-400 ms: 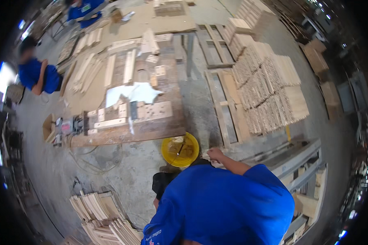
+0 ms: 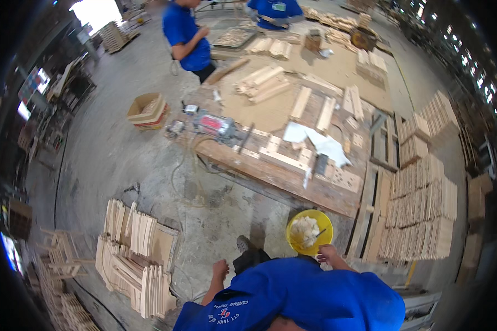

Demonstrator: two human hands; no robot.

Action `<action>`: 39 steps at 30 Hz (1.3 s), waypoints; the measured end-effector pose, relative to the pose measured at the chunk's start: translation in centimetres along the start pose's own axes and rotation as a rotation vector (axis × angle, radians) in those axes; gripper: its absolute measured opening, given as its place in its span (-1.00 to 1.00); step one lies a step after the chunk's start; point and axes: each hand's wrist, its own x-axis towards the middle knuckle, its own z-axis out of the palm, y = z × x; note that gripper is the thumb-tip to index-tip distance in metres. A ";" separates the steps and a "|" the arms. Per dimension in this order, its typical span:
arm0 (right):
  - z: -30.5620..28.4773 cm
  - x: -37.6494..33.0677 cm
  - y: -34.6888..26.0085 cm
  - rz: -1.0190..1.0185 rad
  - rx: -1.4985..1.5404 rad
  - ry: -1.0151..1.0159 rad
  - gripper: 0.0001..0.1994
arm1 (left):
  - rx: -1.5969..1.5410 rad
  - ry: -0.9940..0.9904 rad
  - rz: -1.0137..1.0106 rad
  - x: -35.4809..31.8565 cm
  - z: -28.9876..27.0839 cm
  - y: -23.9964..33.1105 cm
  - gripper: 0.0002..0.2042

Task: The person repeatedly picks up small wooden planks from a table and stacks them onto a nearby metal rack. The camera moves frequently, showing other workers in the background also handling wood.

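Note:
A yellow bucket point(image 2: 310, 251) stands on the floor by the front edge of the worktable. Inside it lies a heap of crumpled whitish material point(image 2: 305, 230) with a thin dark stick. My right hand point(image 2: 328, 254) is at the bucket's near right rim with its fingers curled; whether it grips the rim or anything else is hidden. My left hand point(image 2: 220, 269) hangs low over the floor, its fingers curled and nothing visible in them. On the wooden worktable point(image 2: 292, 187) lie pale wood pieces point(image 2: 284, 160) and a white sheet point(image 2: 317, 142).
A grey-red power machine point(image 2: 215, 126) with a hose sits at the table's left corner. Stacked wood strips point(image 2: 135, 259) lie on the floor left of me. Pallets with tall wood stacks point(image 2: 422, 209) stand right. A cardboard box point(image 2: 148, 110) and two co-workers in blue point(image 2: 186, 38) are farther off.
My view has swung left, and my left hand has come into sight. The whitish heap in the bucket now looks larger. My right hand is now at the bucket's rim.

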 end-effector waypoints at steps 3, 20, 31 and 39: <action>8.2 -2.9 -6.1 -0.299 -0.282 -0.082 -0.67 | 0.159 0.104 0.113 0.1 -7.2 -1.2 -0.86; 21.4 -44.6 -34.5 -1.786 0.229 -1.534 -0.54 | 0.460 0.027 0.187 5.3 -10.0 -0.5 -0.75; 16.7 -34.2 -40.8 -1.862 0.343 -1.258 -0.77 | -0.114 0.261 0.110 10.4 -10.4 15.1 -0.71; 11.4 -16.4 -41.1 -1.128 -0.354 -0.228 -0.76 | -0.094 0.421 0.602 15.9 -11.9 33.1 -0.71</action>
